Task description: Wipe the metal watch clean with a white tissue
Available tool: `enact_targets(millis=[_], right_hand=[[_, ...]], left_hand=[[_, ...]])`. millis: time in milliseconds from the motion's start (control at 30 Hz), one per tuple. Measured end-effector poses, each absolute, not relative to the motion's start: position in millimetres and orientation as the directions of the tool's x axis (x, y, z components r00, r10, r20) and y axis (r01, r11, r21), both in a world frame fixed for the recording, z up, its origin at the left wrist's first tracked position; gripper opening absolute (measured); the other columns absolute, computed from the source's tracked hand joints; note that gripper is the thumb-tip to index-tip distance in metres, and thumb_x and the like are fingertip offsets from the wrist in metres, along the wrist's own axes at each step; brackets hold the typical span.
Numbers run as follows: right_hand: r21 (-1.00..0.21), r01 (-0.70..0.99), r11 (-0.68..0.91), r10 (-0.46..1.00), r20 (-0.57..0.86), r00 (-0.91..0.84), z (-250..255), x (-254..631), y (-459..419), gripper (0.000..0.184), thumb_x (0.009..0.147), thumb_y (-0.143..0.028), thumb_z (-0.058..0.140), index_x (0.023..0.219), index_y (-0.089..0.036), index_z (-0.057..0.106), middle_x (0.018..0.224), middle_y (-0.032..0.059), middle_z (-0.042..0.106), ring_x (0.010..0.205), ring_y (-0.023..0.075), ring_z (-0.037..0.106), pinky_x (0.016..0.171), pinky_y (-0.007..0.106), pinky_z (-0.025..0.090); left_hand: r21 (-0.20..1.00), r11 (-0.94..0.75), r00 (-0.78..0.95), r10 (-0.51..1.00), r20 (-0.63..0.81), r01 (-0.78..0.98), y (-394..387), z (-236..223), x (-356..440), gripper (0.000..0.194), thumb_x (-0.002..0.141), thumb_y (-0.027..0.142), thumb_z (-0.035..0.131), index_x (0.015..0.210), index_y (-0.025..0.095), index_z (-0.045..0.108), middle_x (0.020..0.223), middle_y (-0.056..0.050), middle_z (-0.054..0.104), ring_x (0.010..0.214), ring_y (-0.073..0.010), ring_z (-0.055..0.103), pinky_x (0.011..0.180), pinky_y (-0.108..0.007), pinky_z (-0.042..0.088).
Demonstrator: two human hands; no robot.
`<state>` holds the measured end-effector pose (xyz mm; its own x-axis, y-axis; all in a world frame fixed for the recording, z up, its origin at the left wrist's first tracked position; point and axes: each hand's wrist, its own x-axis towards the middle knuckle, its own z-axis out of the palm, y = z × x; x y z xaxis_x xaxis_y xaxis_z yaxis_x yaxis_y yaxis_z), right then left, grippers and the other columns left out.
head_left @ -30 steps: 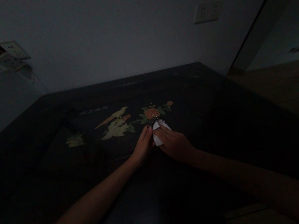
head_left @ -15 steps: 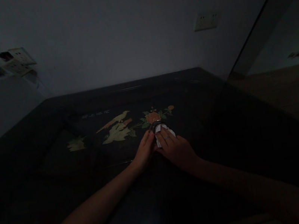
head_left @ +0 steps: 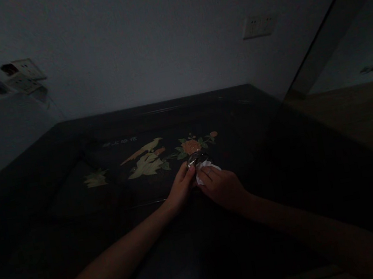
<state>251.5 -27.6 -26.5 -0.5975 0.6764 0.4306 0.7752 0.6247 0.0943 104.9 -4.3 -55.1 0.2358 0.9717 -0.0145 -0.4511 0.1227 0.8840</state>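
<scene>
Both hands meet over the middle of a dark tabletop. My left hand point(head_left: 180, 184) grips the left side of a dark, shiny, rounded object point(head_left: 198, 157), whose kind the dim light does not show. Bunched white tissue point(head_left: 214, 165) is in my right hand point(head_left: 220, 185), its fingers curled and pressing the tissue against the near side of that object. A ring shows on one right finger. The fingers and the tissue cover the object's lower part.
The black glossy table point(head_left: 178, 263) carries a picture of a bird point(head_left: 145, 149) and a red flower point(head_left: 191, 146). Behind it rises a pale wall with a socket plate point(head_left: 259, 26) at right and more sockets point(head_left: 28, 70) at left. Floor shows at far right.
My right fingers, stretched over the tissue before, are now curled and drawn back slightly towards me. More of the dark shiny object shows. My left hand stays nearly in place.
</scene>
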Motion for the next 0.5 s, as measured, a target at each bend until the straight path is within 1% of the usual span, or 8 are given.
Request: enact_targets(millis=[100, 200, 333, 400, 500], right_hand=[[-0.004, 0.741, 0.672, 0.664, 0.447, -0.600, -32.2, 256.1, -23.1, 0.030, 0.089, -0.015, 0.049, 0.116, -0.010, 0.061, 0.107, 0.0149, 0.070, 0.099, 0.0232, 0.065, 0.080, 0.033, 0.054], [-0.153, 0.688, 0.709, 0.658, 0.495, -0.568, -39.8, 260.0, -18.8, 0.030, 0.087, -0.014, 0.049, 0.115, -0.012, 0.061, 0.110, 0.0134, 0.069, 0.101, 0.0212, 0.064, 0.084, 0.032, 0.054], [-0.336, 0.586, 0.737, 0.652, 0.584, -0.485, -47.3, 259.9, -17.3, 0.032, 0.090, -0.017, 0.046, 0.120, -0.015, 0.058, 0.111, 0.0114, 0.070, 0.101, 0.0209, 0.066, 0.087, 0.036, 0.054], [-0.412, 0.531, 0.740, 0.659, 0.602, -0.451, -49.0, 258.0, -18.3, 0.033, 0.092, -0.021, 0.046, 0.122, -0.016, 0.056, 0.111, 0.0118, 0.069, 0.102, 0.0215, 0.066, 0.088, 0.037, 0.054], [-0.474, 0.488, 0.733, 0.674, 0.603, -0.427, -49.8, 255.0, -20.3, 0.035, 0.093, -0.025, 0.047, 0.126, -0.016, 0.054, 0.114, 0.0135, 0.068, 0.103, 0.0227, 0.066, 0.088, 0.037, 0.055]], left_hand=[[0.875, 0.137, 0.232, 0.972, -0.030, -0.463, -4.2, -55.4, 104.7, 0.038, 0.077, 0.044, 0.069, 0.104, 0.019, 0.061, 0.100, -0.003, 0.063, 0.089, -0.0153, 0.058, 0.078, -0.026, 0.046], [0.868, 0.160, 0.221, 0.973, -0.060, -0.469, -5.0, -52.4, 104.3, 0.038, 0.076, 0.044, 0.070, 0.103, 0.019, 0.061, 0.107, -0.004, 0.062, 0.094, -0.0159, 0.058, 0.078, -0.025, 0.048], [0.884, 0.175, 0.216, 0.973, -0.086, -0.434, -5.9, -48.8, 103.4, 0.041, 0.076, 0.046, 0.069, 0.106, 0.021, 0.061, 0.112, -0.006, 0.061, 0.101, -0.0188, 0.059, 0.077, -0.026, 0.050], [0.888, 0.169, 0.212, 0.974, -0.083, -0.428, -5.9, -48.7, 103.0, 0.042, 0.077, 0.048, 0.068, 0.108, 0.021, 0.060, 0.114, -0.006, 0.061, 0.103, -0.0196, 0.059, 0.077, -0.026, 0.050], [0.889, 0.156, 0.216, 0.974, -0.067, -0.431, -5.4, -49.5, 102.7, 0.041, 0.079, 0.048, 0.066, 0.109, 0.021, 0.059, 0.114, -0.006, 0.062, 0.102, -0.0189, 0.059, 0.077, -0.024, 0.050]])
